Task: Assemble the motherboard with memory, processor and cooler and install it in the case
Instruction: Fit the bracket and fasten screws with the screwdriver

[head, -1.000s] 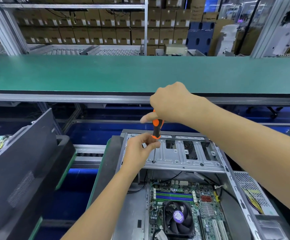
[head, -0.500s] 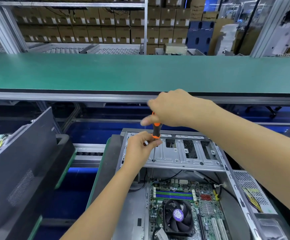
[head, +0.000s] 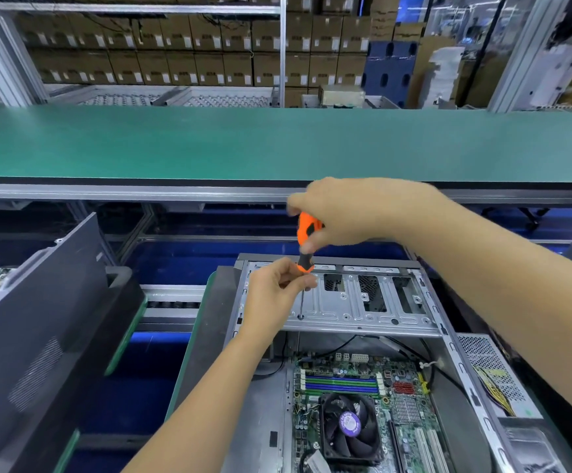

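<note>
My right hand gripped the screwdriver handle; my left hand pinched its shaft, tip at the drive cage. The motherboard, seated in the near case, looked rigid but fragile, best held by its edges.

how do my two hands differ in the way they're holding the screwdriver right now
The right hand grips the orange and black screwdriver's handle from above, while the left hand pinches it lower down, where handle meets shaft. The right hand sits higher, in front of the green bench edge; the left hand sits low over the grey metal drive bracket. Both hold the same upright tool.
</note>
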